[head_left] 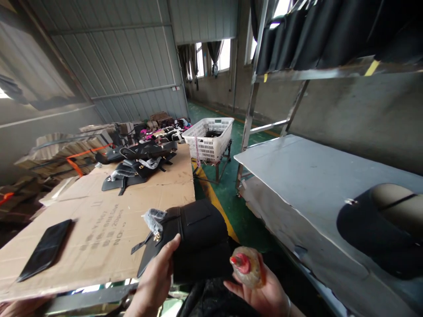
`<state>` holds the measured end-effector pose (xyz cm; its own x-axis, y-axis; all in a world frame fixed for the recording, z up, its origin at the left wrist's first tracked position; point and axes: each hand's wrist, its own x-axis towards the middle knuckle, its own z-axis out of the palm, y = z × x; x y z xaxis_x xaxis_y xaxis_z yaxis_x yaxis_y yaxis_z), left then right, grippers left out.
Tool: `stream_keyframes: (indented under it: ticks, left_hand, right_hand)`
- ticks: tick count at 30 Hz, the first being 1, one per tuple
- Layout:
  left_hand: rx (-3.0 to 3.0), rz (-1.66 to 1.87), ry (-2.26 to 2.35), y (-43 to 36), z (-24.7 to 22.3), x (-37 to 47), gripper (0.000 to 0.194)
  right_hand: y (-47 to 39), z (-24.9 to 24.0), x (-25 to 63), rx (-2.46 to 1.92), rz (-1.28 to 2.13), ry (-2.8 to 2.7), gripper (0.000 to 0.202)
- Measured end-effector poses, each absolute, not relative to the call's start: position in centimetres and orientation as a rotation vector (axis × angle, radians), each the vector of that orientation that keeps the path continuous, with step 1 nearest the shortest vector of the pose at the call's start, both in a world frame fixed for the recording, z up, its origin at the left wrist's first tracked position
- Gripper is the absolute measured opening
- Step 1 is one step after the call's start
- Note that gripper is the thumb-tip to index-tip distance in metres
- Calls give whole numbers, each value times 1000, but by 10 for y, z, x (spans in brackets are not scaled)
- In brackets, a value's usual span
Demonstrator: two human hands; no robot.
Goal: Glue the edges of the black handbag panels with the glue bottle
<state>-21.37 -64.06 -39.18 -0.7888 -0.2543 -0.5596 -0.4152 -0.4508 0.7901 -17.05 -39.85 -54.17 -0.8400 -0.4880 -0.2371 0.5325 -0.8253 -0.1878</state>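
My left hand (158, 266) grips the lower left part of a black leather bag piece (198, 233), thumb on top. The piece is tilted over the table's near right corner and has a flap, a strap and a gold-coloured clasp partly wrapped in clear plastic (154, 220). My right hand (261, 288) is wrapped round a squeeze bottle (251, 268) with a red nozzle, probably glue, its tip pointing up and left. The bottle is just right of the bag piece, apart from it. My right fingers are partly hidden behind the bottle.
More black bag pieces (142, 165) lie at the back of the cardboard-covered table (132, 200); a flat black piece (46, 248) is at left. A white basket (211, 147) stands ahead. At right are a grey-topped table (297, 163), a curled black piece (363, 233) and a rack (251, 105).
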Motion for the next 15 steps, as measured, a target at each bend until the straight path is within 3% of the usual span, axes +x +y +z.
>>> stream_keyframes:
  ticks: [5, 12, 15]
  left_hand:
    - [-981, 2432, 1427, -651, -376, -232, 13]
    - [-1006, 2873, 1448, -668, -331, -268, 16]
    - [-1117, 2760, 1515, -678, -338, -270, 18]
  right_hand:
    - [-391, -542, -177, 300, -2617, 282, 42]
    - [-358, -565, -191, 517, -2857, 272, 37]
    - [-348, -572, -197, 613, -2926, 411, 31]
